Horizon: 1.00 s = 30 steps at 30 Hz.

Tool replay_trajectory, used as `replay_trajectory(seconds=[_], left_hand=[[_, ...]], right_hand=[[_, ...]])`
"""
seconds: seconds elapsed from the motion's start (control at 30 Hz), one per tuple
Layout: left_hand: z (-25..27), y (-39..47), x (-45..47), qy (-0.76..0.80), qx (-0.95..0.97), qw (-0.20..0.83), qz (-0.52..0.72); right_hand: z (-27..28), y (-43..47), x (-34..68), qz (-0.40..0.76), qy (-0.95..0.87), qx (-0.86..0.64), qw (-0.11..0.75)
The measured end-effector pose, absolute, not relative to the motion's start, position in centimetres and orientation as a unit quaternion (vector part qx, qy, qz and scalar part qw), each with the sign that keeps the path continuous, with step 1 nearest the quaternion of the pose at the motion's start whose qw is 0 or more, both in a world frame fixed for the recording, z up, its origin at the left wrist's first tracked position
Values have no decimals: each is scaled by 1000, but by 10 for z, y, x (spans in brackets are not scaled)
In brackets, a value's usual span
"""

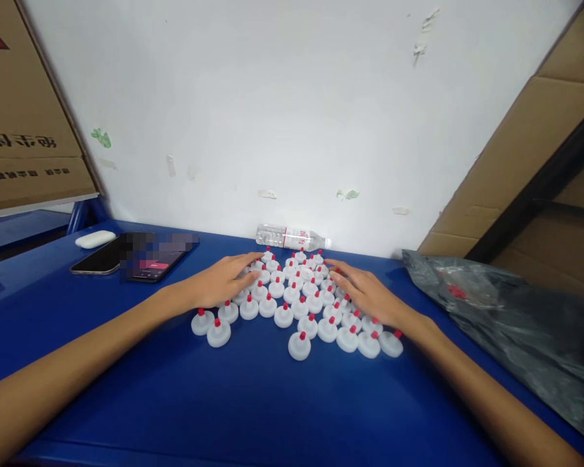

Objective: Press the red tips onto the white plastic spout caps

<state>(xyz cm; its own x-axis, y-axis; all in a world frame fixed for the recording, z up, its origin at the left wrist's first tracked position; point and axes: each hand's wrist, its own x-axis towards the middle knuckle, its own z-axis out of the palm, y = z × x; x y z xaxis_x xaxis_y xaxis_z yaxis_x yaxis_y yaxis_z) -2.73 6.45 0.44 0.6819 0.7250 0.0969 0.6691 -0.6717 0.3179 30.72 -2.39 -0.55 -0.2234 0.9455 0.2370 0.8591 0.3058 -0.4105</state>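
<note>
Many white round caps with red nozzle tips [283,316] stand upright in a loose cluster on the blue table [253,402]. At the cluster's left side, my left hand [226,279] has its fingers stretched out over and against the outer caps. My right hand [363,292] lies along the right side in the same way, fingers extended and partly covering several caps. Neither hand grips a cap. One cap [299,346] sits a little forward of the others, and a pair [219,333] is at the front left.
Behind the caps a clear plastic bottle [292,237] lies on its side by the white wall [282,117]. Two phones [100,256] and a white oval case [95,239] rest at the left. A dark plastic bag [506,331] covers the right edge. Cardboard [506,155] leans on the right.
</note>
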Motion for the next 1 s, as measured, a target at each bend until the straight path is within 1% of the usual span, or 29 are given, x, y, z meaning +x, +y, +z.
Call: replay_trajectory(seconds=[0.7,1.0], left_hand=[[6,64,-27,391,904,140,101],[4,66,-27,379,911,128,101]], right_hand=[[-5,-25,306,93,-778,-582,219],[-7,-23,308,97,-777,-579,225]])
